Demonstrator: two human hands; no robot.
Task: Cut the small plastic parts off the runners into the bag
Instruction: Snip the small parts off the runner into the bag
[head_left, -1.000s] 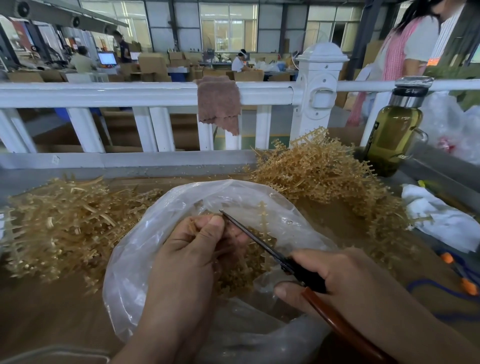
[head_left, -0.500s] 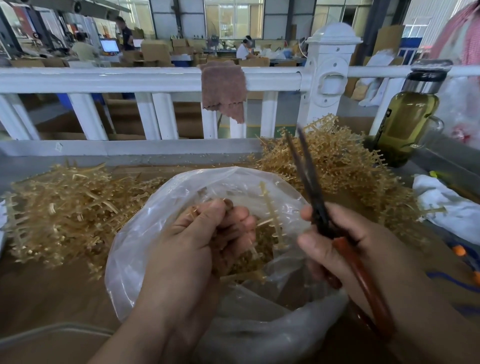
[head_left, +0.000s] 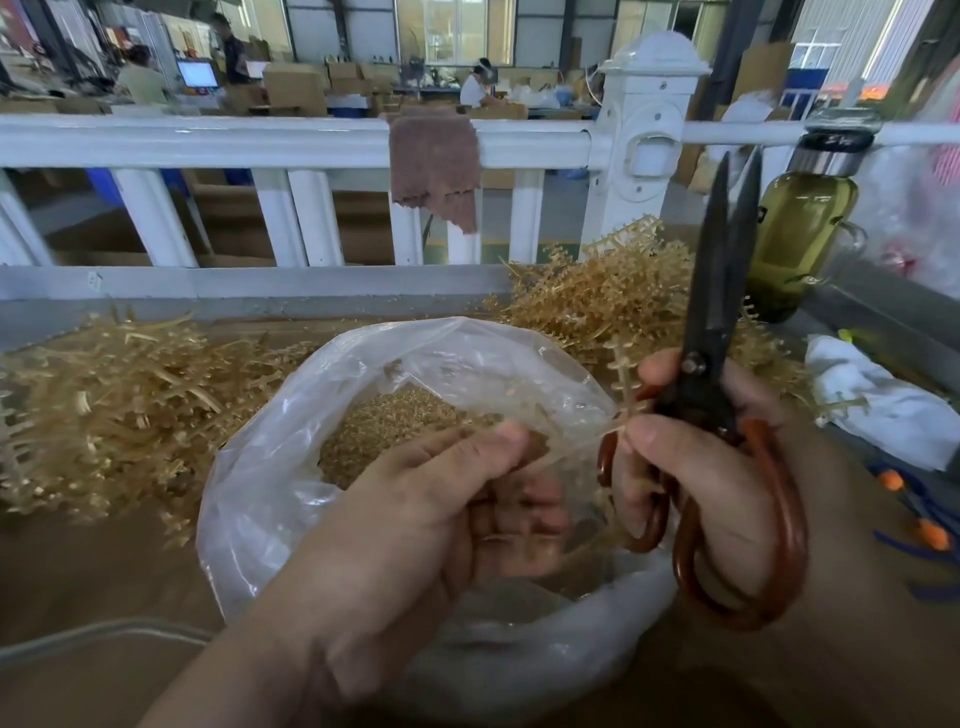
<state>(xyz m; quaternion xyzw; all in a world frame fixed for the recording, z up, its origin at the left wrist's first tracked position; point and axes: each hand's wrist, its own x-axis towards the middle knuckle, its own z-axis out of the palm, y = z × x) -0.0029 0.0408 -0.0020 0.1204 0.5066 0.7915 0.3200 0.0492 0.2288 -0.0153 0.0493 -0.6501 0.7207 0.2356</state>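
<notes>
The runner (head_left: 622, 371) stood upright at the bag's right rim, its little side parts sticking out like a comb. Its thin stem slanted down and left toward the left hand (head_left: 441, 499). That hand hung over the mouth of the bag (head_left: 270, 467), thumb laid across curled fingers. It looked to us as if the thumb pinched the stem's low end, though the fingers were blurred and we could not be sure.

Just to the right, nearly touching the runner, the right hand (head_left: 717, 467) gripped the scissors (head_left: 719, 312), fingers wrapped through the red-brown loops. The blades pointed straight up, a narrow gap between their tips. So blades and runner ran side by side, both long axes vertical, with the runner to the left of the pivot and lower than the tips. We judged that the scissors would have to tip down and across the runner before any part could fall in.

Below, a heap of cut parts (head_left: 395, 421) already lay in the bag. Tangled golden piles of runners sat to the left (head_left: 130, 395) and behind on the right (head_left: 597, 296). Farther out we saw a bottle (head_left: 800, 228) of yellowish liquid, a white rag (head_left: 872, 400), and the white railing (head_left: 260, 140) with a brown cloth (head_left: 434, 161) draped over it
</notes>
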